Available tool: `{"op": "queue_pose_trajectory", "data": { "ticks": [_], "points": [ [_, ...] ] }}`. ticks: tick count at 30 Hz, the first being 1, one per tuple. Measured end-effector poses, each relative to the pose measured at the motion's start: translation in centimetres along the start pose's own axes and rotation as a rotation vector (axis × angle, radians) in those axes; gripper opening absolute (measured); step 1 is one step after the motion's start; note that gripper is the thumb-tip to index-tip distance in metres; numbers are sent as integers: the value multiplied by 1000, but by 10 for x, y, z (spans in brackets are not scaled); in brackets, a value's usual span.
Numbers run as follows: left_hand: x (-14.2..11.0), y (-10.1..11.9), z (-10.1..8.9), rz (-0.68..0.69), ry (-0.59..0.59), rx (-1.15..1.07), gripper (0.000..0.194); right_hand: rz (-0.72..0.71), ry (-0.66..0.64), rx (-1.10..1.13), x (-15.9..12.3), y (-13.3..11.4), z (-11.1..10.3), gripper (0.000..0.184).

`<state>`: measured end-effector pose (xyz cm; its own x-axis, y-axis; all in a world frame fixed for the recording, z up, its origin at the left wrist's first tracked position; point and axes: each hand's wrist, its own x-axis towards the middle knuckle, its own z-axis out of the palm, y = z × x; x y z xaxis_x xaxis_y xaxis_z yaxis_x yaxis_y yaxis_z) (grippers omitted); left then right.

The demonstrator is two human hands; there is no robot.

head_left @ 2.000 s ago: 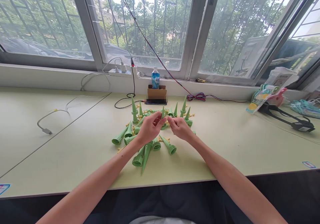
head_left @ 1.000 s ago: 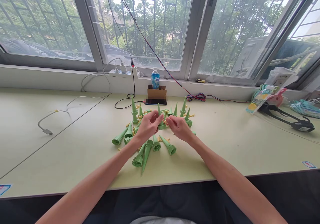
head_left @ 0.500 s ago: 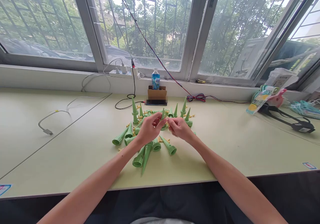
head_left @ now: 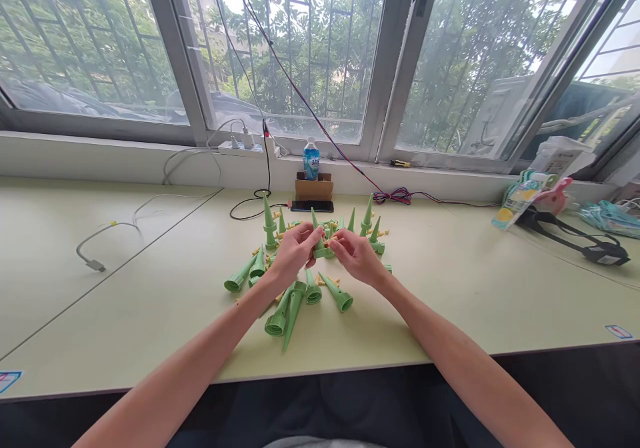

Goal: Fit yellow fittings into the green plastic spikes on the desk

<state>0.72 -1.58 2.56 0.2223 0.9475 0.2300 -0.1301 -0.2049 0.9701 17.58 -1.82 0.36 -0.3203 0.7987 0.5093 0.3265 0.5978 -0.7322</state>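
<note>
My left hand (head_left: 294,251) is closed round a green plastic plant watering spike (head_left: 323,253), its tip pointing up and its wide collar downward. My right hand (head_left: 361,256) meets it from the right, thumb and finger pinching a small yellow valve (head_left: 331,239) against the spike's side. How far the valve sits in the spike is hidden by my fingers. More green spikes surround my hands: one stands upright (head_left: 269,225) at the back left, while a loose spike (head_left: 339,295) lies on its side in front. Small yellow valves (head_left: 327,281) are scattered among them.
Behind the spikes lie a black phone (head_left: 313,206) and a cardboard box (head_left: 314,188), with a blue-labelled bottle (head_left: 311,160) behind. A white cable (head_left: 95,263) runs along the left. At right are a black strap (head_left: 560,231) and a coiled cable (head_left: 395,195).
The held spike has tilted back and forth between my hands, and now leans left with its collar showing more. My right fingers have loosened slightly around the valve. The surrounding spikes stay put.
</note>
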Motion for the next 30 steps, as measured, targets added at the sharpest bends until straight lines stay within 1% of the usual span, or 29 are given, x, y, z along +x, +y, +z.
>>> {"op": "queue_pose_trajectory", "data": {
  "ticks": [4, 7, 13, 17, 21, 24, 27, 30],
  "points": [
    [-1, 1, -1, -15, -21, 17, 35, -32, 10, -37, 0, 2, -1, 35],
    [-2, 1, -1, 1, -32, 38, 35, -36, 25, -54, 0, 4, -1, 37],
    [-4, -3, 0, 86, -91, 151, 37, 6, 56, -92, 1, 8, 1, 51],
    [-4, -7, 2, 166, -131, 232, 28, 32, 89, -116, 3, 11, 2, 57],
    [-4, -11, 2, 273, -118, 295, 25, 73, 124, -136, 4, 13, 2, 60],
    [-5, -12, 2, 352, -123, 389, 23, 96, 116, -137, 5, 12, 3, 62],
    [-5, -12, 2, 374, -135, 448, 23, 111, 100, -131, 5, 12, 3, 62],
    [-4, -12, 3, 357, -120, 403, 26, 109, 109, -131, 5, 12, 4, 61]
  ]
}}
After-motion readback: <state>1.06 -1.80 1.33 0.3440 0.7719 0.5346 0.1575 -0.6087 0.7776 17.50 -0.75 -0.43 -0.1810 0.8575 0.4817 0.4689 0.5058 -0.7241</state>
